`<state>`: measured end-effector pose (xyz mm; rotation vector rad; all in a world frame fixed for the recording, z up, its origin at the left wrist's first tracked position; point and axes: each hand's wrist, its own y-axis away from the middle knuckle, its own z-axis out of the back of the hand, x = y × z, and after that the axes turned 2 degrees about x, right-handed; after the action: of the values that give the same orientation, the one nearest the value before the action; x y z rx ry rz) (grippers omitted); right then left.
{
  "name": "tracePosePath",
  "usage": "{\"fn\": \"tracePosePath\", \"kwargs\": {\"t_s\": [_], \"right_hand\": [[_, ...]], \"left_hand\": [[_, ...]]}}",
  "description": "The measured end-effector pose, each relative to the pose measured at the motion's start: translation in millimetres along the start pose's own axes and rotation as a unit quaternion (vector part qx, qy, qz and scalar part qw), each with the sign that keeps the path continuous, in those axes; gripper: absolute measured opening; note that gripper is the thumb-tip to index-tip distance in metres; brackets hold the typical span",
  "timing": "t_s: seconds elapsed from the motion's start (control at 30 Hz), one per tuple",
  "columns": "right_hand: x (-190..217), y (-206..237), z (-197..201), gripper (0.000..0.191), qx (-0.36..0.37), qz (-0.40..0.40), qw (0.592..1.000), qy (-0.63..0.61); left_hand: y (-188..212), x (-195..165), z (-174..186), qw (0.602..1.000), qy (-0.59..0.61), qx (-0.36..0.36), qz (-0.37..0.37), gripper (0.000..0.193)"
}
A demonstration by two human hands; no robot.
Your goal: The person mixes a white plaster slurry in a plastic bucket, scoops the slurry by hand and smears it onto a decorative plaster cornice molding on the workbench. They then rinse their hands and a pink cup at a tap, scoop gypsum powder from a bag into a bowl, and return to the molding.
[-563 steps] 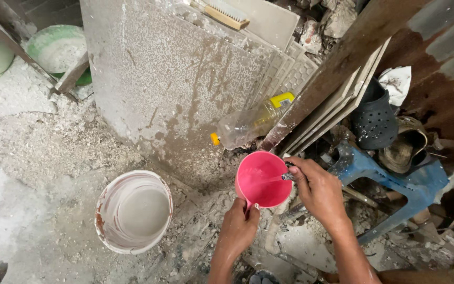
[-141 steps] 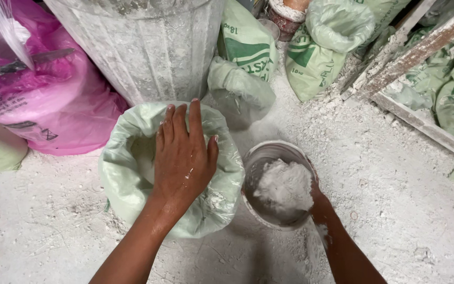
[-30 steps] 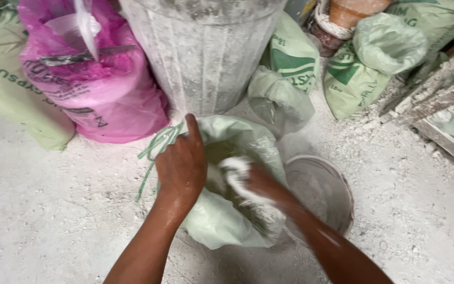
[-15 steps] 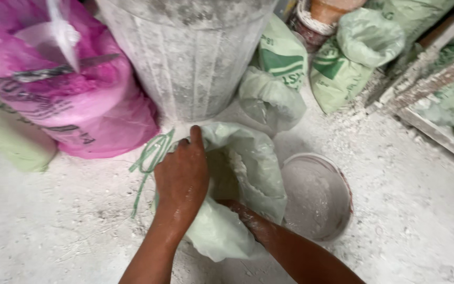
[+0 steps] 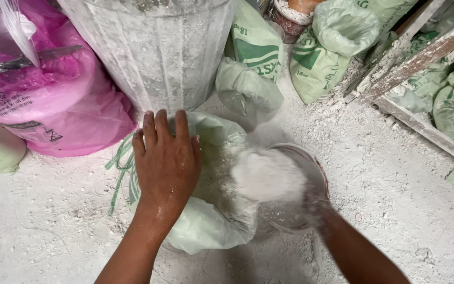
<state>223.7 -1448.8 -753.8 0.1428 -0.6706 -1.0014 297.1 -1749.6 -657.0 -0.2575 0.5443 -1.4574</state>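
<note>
My left hand lies flat, fingers stretched, on the top of a pale green plastic bag that sits open on the floor. My right hand is coated white and blurred. It is cupped around a heap of white powder, just right of the bag's mouth and over the left side of a round bowl on the floor. Powder dust hangs between bag and bowl. Most of my right hand's fingers are hidden by the powder.
A large dusty ribbed bin stands right behind the bag. A pink plastic sack lies at the left. Several green-printed sacks and a tied clear bag are at the back. A wooden frame leans at the right.
My right hand has come out of the green bag with powder and moved right, over the bowl. My left hand now rests flat on the bag.
</note>
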Motion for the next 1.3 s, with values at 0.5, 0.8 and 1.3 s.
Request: {"fn": "tracePosePath", "kwargs": {"t_s": [0.5, 0.8, 1.3], "right_hand": [[-167, -20, -33, 0.036, -0.020, -0.138, 0.987, 0.084], [70, -109, -57, 0.036, -0.025, 0.148, 0.987, 0.052], [115, -191, -138, 0.035, 0.004, 0.080, 0.989, 0.123]], "left_hand": [[-3, -32, -7, 0.999, -0.009, 0.052, -0.013, 0.050], [-11, 36, 3, 0.958, 0.033, 0.234, 0.163, 0.062], [-4, 42, -3, 0.980, 0.083, 0.160, 0.083, 0.061]]}}
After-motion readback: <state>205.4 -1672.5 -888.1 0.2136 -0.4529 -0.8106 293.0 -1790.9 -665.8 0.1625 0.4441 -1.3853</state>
